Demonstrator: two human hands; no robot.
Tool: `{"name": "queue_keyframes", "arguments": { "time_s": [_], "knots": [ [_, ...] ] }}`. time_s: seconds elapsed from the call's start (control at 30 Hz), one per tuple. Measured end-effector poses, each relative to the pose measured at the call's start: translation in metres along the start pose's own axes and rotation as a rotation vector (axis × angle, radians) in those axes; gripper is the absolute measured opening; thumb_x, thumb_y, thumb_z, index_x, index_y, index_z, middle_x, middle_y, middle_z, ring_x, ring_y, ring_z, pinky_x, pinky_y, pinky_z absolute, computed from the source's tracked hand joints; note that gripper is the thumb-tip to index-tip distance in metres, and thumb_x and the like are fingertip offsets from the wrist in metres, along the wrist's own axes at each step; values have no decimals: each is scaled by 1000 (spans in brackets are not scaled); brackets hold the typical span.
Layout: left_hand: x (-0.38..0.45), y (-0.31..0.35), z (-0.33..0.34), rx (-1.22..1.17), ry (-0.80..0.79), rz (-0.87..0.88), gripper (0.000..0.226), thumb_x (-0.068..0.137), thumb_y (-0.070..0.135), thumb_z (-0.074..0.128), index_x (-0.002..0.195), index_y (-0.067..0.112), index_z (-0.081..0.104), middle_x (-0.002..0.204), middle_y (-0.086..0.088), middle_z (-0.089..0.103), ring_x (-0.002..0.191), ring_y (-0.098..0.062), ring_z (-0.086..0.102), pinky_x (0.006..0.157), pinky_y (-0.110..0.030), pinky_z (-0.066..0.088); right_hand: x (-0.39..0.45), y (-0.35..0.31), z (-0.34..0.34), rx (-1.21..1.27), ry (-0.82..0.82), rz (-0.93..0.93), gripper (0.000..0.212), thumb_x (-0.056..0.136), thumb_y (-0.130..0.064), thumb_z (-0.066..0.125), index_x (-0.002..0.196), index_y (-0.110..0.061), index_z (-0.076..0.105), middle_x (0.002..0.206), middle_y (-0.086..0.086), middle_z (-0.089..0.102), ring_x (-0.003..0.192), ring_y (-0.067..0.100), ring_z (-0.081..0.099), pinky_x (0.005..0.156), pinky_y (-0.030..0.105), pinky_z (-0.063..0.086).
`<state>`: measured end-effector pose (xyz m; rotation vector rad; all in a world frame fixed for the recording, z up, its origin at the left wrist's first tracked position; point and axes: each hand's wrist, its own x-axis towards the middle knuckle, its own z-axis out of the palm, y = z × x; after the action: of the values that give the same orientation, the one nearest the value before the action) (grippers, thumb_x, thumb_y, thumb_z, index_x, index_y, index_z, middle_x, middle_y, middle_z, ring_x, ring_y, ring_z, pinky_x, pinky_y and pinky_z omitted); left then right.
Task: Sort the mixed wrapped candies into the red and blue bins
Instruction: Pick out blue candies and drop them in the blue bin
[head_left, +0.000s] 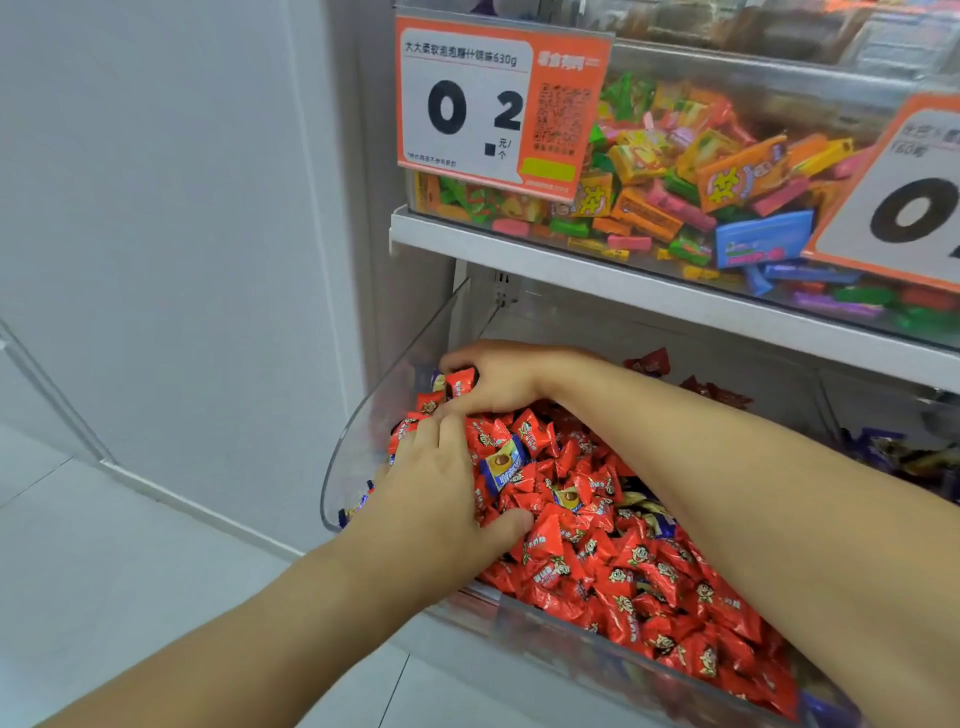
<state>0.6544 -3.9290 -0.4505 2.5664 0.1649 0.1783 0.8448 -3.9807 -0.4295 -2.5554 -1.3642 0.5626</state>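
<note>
A clear plastic bin on the lower shelf is heaped with red wrapped candies. A few blue wrapped candies lie mixed in near the top of the heap. My left hand rests flat on the left side of the pile, fingers spread over the candies, thumb pressing on the red ones. My right hand reaches across to the bin's far left corner, its fingers curled round a few red candies there.
To the right, a neighbouring bin holds purple and dark wrapped candies. A white shelf hangs close above, carrying a bin of colourful gum packs with an orange price tag. A white wall and tiled floor lie to the left.
</note>
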Motion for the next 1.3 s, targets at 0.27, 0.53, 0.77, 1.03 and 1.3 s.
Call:
{"name": "queue_keyframes", "arguments": {
  "time_s": [0.27, 0.53, 0.77, 1.03, 1.3],
  "knots": [
    [2, 3, -7, -44, 17, 10, 107, 69, 64, 73, 150, 24, 16, 144, 3, 30, 136, -15, 30, 110, -35, 35, -52, 5, -19, 50, 103, -35, 19, 83, -13, 70, 101, -19, 70, 94, 0, 70, 85, 18, 62, 80, 34, 52],
    [-1, 15, -11, 113, -5, 217, 106, 65, 84, 51, 152, 31, 22, 150, 10, 37, 143, -20, 27, 116, -46, 24, -180, -3, 16, 88, 247, 71, 43, 88, -28, 69, 129, -37, 60, 127, -9, 48, 119, 3, 50, 110, 23, 34],
    [10, 32, -12, 42, -83, 363, 37, 89, 25, 70, 126, 25, 67, 117, 7, 70, 107, -6, 61, 87, -9, 39, -238, -1, 30, 159, 335, 101, 74, 78, -41, 81, 143, -41, 45, 147, -22, 38, 134, -11, 35, 112, 13, 27],
    [15, 28, -24, -93, 83, 210, 23, 88, 24, 70, 110, 31, 73, 106, 17, 72, 97, 2, 64, 89, -14, 47, -247, -1, 35, 248, 582, 224, 36, 80, -21, 83, 106, -41, 69, 109, -26, 62, 95, -10, 62, 85, 21, 49],
    [9, 45, -27, -565, 124, 81, 30, 102, 16, 45, 128, 28, 53, 83, -1, 66, 62, -6, 61, 64, -34, 52, -247, 1, 32, 307, 591, 293, 33, 89, -10, 73, 107, -38, 71, 107, -22, 65, 95, -3, 64, 85, 29, 57]
  ]
}}
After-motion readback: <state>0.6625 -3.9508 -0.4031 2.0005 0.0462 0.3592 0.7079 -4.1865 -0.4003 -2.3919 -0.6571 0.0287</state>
